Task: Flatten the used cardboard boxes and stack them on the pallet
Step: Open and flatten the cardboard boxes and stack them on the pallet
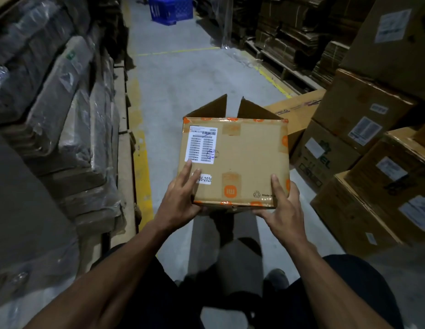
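The brown corrugated cardboard box with orange tape and a white barcode label [234,162] is held in the air above the grey concrete floor [173,86], in front of the person. The left hand [180,198] lays straight fingers on the top panel, the thumb hidden beneath. The right hand [281,205] clasps the near right corner. The far flaps stand open.

Risks, as judged:
- The orange tape on the edges resists collapse; forcing may tear the panels.
- The grip covers the near edge only; the box may tip forward and drop.

box [235,162] underside hidden, label [202,144] print unreadable
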`<action>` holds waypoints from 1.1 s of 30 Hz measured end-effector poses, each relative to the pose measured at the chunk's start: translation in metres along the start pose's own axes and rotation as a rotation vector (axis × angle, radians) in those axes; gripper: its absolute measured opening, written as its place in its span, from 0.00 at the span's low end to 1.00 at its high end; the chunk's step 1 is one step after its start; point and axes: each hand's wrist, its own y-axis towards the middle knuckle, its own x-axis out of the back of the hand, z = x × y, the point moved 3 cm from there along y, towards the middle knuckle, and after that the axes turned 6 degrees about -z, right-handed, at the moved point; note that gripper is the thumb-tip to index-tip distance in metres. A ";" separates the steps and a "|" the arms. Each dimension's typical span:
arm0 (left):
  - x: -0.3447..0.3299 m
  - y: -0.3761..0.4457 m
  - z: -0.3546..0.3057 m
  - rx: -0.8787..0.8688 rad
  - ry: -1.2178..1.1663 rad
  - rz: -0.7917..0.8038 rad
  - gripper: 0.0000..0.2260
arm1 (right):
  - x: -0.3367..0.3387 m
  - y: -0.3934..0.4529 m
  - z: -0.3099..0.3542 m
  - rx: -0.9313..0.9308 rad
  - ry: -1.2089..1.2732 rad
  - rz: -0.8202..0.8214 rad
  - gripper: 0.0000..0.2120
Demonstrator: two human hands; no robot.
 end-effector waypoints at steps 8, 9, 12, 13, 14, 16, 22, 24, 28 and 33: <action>0.059 0.021 -0.006 0.067 -0.103 -0.074 0.35 | 0.032 0.021 0.041 -0.026 0.112 -0.085 0.37; 0.065 0.023 -0.008 0.084 -0.100 -0.086 0.33 | 0.039 0.022 0.046 -0.025 0.124 -0.094 0.36; 0.089 0.034 -0.020 0.098 -0.102 -0.164 0.32 | 0.067 0.025 0.066 0.002 0.148 -0.143 0.33; 0.097 0.039 -0.026 0.090 -0.111 -0.185 0.32 | 0.077 0.027 0.071 0.009 0.141 -0.155 0.32; 0.105 0.046 -0.030 0.090 -0.119 -0.195 0.31 | 0.087 0.031 0.077 0.009 0.127 -0.165 0.32; 0.118 0.059 -0.037 0.110 -0.115 -0.204 0.29 | 0.101 0.041 0.084 -0.005 0.106 -0.163 0.31; 0.103 0.078 -0.028 0.174 -0.073 -0.147 0.24 | 0.079 0.063 0.076 -0.085 0.121 -0.091 0.31; 0.093 0.083 -0.024 0.170 -0.065 -0.195 0.23 | 0.068 0.072 0.075 -0.108 0.164 -0.114 0.31; 0.075 0.092 -0.016 0.221 -0.097 -0.200 0.28 | 0.050 0.087 0.074 -0.125 0.258 -0.160 0.33; 0.046 0.074 -0.011 0.478 -0.375 -0.267 0.49 | 0.032 0.074 0.062 -0.209 0.475 -0.239 0.47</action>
